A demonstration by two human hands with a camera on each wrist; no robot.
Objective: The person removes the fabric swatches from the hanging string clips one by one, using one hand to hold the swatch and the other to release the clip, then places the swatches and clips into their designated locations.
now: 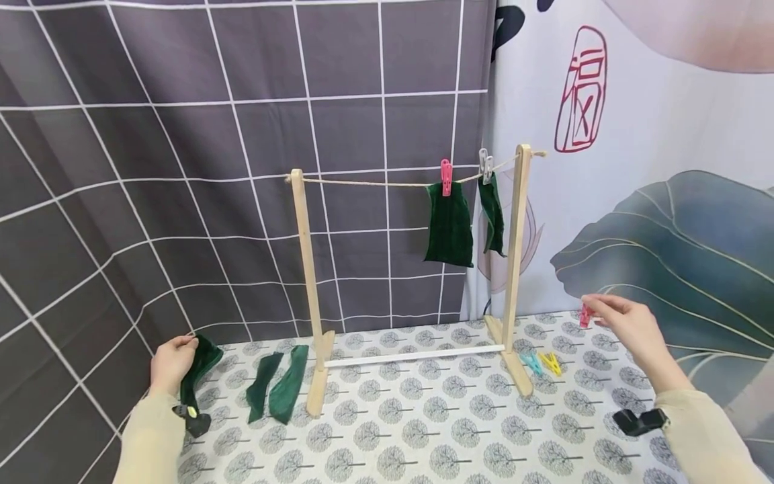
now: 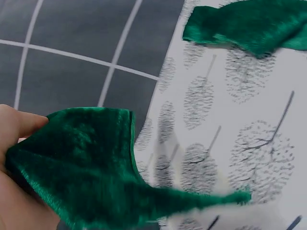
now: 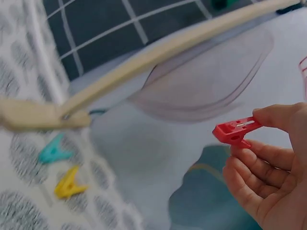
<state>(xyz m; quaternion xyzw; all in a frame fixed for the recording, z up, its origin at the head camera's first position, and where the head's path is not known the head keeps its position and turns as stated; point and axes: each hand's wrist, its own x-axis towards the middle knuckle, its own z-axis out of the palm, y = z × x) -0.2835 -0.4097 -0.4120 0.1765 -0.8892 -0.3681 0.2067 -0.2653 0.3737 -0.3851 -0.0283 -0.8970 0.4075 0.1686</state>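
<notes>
At the left of the table, the left hand [image 1: 173, 364] pinches a dark green velvet cloth [image 2: 91, 163] by one end, and the rest droops from the fingers. Far over on the right, the right hand [image 1: 629, 331] is raised and holds a red clothespin [image 3: 235, 131] between thumb and fingers, its jaws pointing away from the hand. A wooden drying rack [image 1: 307, 269] stands between the hands with a string line [image 1: 369, 183]. On its right half hang a wide green cloth [image 1: 449, 225] under a pink clothespin [image 1: 446, 177] and a narrow one [image 1: 492, 215] under a grey clothespin [image 1: 486, 166].
Two green cloth pieces [image 1: 264, 386] [image 1: 290, 386] lie left of the rack. By its right foot lie a blue clothespin [image 1: 532, 364] and a yellow clothespin [image 1: 551, 364]. A tree-patterned tablecloth [image 1: 393, 430] covers the table; a dark gridded curtain [image 1: 242, 134] hangs behind.
</notes>
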